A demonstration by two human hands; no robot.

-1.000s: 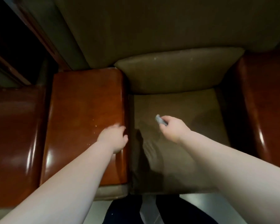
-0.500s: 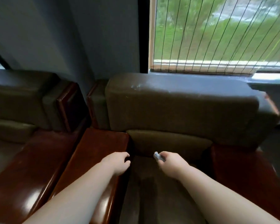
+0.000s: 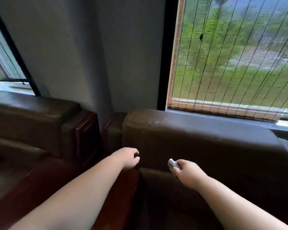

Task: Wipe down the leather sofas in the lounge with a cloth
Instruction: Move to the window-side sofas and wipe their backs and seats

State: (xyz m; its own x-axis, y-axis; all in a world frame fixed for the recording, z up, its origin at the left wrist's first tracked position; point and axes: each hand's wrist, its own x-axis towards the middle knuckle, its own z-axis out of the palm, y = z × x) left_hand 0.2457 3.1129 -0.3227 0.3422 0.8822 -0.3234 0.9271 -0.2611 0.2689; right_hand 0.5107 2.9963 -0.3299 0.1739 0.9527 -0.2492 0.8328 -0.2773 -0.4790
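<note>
Nearest the camera, the right hand [image 3: 189, 174] pinches a small wadded grey cloth [image 3: 173, 164], held at the foot of the sofa [image 3: 198, 145] backrest where the cushion meets it. The left hand [image 3: 127, 157], fingers loosely curled and holding nothing, rests at the far end of the wooden armrest [image 3: 116, 196]. To wipe well, open the wad for fuller contact and sweep in overlapping passes up the backrest. Farther up, pale specks [image 3: 154, 122] on its top edge likely need firmer rubbing.

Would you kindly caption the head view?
Right hand holds cloth at sofa backrest; left hand on armrest.
</note>
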